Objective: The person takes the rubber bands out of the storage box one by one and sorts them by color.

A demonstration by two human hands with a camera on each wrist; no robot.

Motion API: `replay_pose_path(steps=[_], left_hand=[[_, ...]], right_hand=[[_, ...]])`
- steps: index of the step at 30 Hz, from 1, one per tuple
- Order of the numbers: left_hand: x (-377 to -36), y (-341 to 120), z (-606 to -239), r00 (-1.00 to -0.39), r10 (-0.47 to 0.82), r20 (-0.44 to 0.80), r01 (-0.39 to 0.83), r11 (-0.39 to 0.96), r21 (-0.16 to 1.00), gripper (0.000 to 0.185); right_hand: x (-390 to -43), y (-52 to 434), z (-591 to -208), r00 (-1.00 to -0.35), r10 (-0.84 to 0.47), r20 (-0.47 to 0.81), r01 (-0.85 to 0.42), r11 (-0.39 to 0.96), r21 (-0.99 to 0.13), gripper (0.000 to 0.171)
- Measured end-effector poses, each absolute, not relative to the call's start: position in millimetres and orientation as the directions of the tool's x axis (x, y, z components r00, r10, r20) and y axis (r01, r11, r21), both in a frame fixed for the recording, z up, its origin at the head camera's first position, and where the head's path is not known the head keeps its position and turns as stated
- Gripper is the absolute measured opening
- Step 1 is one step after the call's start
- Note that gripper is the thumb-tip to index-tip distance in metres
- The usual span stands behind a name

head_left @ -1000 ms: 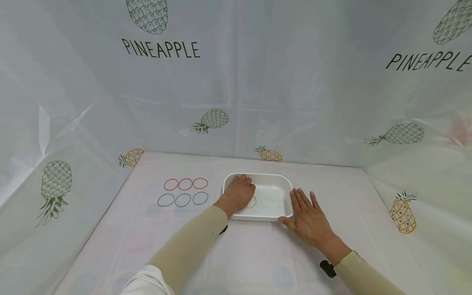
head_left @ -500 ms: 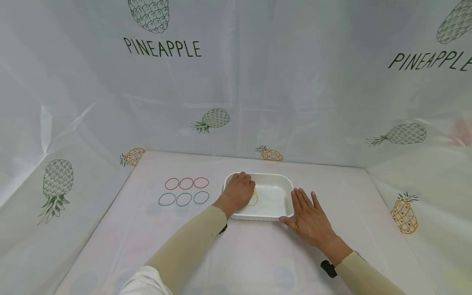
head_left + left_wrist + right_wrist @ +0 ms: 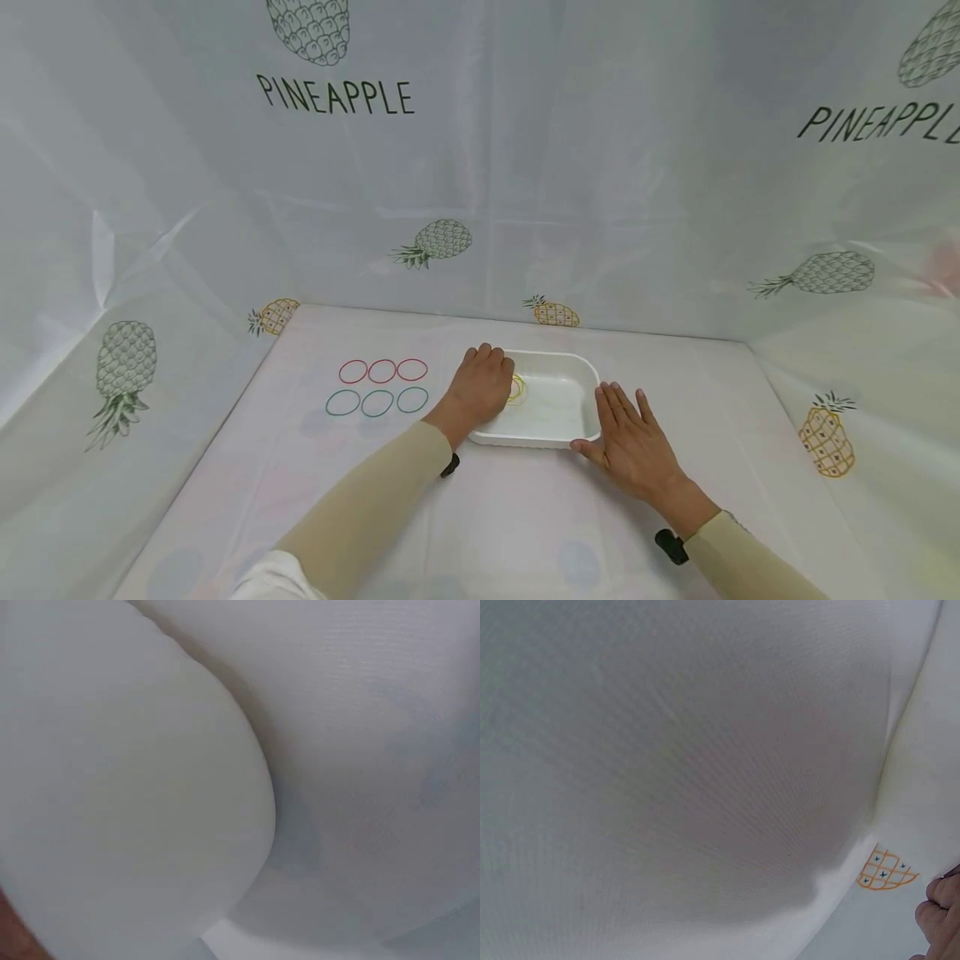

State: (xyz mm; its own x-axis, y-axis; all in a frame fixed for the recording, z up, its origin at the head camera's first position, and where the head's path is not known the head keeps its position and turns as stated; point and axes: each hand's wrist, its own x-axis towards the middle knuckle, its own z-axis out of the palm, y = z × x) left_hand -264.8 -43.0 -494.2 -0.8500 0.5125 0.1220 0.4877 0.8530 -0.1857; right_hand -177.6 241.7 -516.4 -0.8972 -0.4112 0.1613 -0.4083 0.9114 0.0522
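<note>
Sliding toward the tray's (image 3: 558, 360) left rim, the left hand (image 3: 483, 385) now curls its fingers round a yellow rubber band (image 3: 517, 388) inside it. The right hand (image 3: 628, 437) stays flat and open on the table (image 3: 510, 517), touching the tray's right edge.

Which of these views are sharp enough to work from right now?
Head view: evenly lit and sharp, showing the left hand in the tray, though the walls bow. Left wrist view: a blurred white surface fills it. Right wrist view: mostly plain white cloth.

A makeshift recording booth, not a lived-in room: pineapple-printed plastic sheeting (image 3: 480, 167) walls in three sides, and the worktop (image 3: 517, 508) wears the same pale cover.
</note>
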Motion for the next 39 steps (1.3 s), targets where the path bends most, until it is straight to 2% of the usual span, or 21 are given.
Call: replay_pose_path(steps=[8, 15, 20, 25, 30, 39], left_hand=[[-257.1, -60.2, -483.5, -0.876, 0.435, 0.209, 0.41, 0.899, -0.154, 0.016], [-252.7, -86.4, -480.8, -0.872, 0.368, 0.323, 0.342, 0.93, -0.134, 0.013], [-245.4, -109.4, -477.1, -0.873, 0.304, 0.382, 0.297, 0.952, -0.077, 0.015], [-237.0, -134.3, -479.1, -0.879, 0.246, 0.408, 0.263, 0.965, -0.017, 0.018], [-226.6, -158.5, -482.7, -0.885, 0.208, 0.416, 0.225, 0.974, -0.007, 0.019], [-202.1, -192.1, -493.5, -0.86, 0.214, 0.463, 0.244, 0.97, 0.004, 0.021]], right_hand=[[-176.7, 241.8, -516.4, -0.896, -0.413, 0.163, -0.413, 0.91, 0.036, 0.1], [-176.9, 241.2, -516.2, -0.897, -0.412, 0.158, -0.414, 0.91, 0.024, 0.099], [-176.3, 240.6, -515.1, -0.901, -0.408, 0.149, -0.41, 0.912, 0.02, 0.099], [-176.3, 240.3, -515.0, -0.902, -0.407, 0.146, -0.409, 0.913, 0.018, 0.099], [-177.2, 240.8, -515.4, -0.9, -0.409, 0.154, -0.411, 0.911, 0.016, 0.099], [-177.9, 241.2, -516.8, -0.897, -0.413, 0.16, -0.416, 0.909, 0.012, 0.099]])
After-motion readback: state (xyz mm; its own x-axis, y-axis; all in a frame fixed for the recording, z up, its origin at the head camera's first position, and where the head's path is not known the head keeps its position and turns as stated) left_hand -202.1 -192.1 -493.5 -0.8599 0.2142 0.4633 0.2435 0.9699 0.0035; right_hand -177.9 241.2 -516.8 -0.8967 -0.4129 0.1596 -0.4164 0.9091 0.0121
